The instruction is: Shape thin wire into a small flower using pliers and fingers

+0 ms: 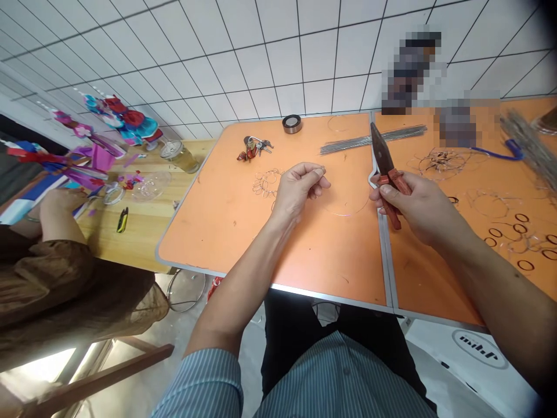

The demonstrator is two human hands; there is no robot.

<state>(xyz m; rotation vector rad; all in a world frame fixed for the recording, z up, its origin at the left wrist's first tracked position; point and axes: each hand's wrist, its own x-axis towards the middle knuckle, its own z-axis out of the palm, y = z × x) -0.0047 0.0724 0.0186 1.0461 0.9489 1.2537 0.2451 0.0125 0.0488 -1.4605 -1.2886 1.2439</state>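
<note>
**tinker_04:** Head cam view, so what's each hand got?

**wirebug:** Left hand (300, 188) is closed in a pinch, thumb and fingertips (319, 170) nipping one end of a thin silvery wire (348, 212). The wire bows in a loose arc just above the orange folding table (243, 232) and runs right toward the other hand. Right hand (413, 203) is wrapped tight round the red-handled pliers (387, 165), dark nose pointing to the far side. Can't tell if the nose actually bites the wire.

**tinker_04:** And around them?

**wirebug:** Just left of the left hand sits a small heap of wire rings (266, 181). At the far edge there's a black tape roll (292, 123), and right of it a bundle of straight grey wires (369, 139). Way off left, a co-worker's hand (61, 208) rests at a pale wooden table (130, 244), well apart from all this.
</note>
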